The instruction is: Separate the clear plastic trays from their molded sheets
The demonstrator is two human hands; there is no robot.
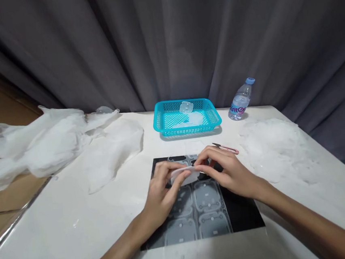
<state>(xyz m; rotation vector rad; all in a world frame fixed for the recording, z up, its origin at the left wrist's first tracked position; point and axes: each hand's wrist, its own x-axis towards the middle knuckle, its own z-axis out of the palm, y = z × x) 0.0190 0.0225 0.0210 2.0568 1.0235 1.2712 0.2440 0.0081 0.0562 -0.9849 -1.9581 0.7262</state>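
My left hand (162, 187) and my right hand (225, 167) meet over a black mat (244, 214). Between their fingertips is a folded edge of translucent white plastic sheet (185, 177), pinched from both sides. The rest of the sheet, with rounded-square molded shapes (208, 197) in two columns, lies over the mat and runs toward the table's near edge. Just beyond my right hand lies a small pair of snips (231, 150) with pink handles and dark blades.
A turquoise basket (187, 131) holding translucent plastic pieces stands at the back. Right of it is a water bottle (240, 103). Plastic bags (51, 141) lie at left, and a translucent plastic pile (271, 144) at right. A grey curtain (167, 40) hangs behind the white table (79, 236).
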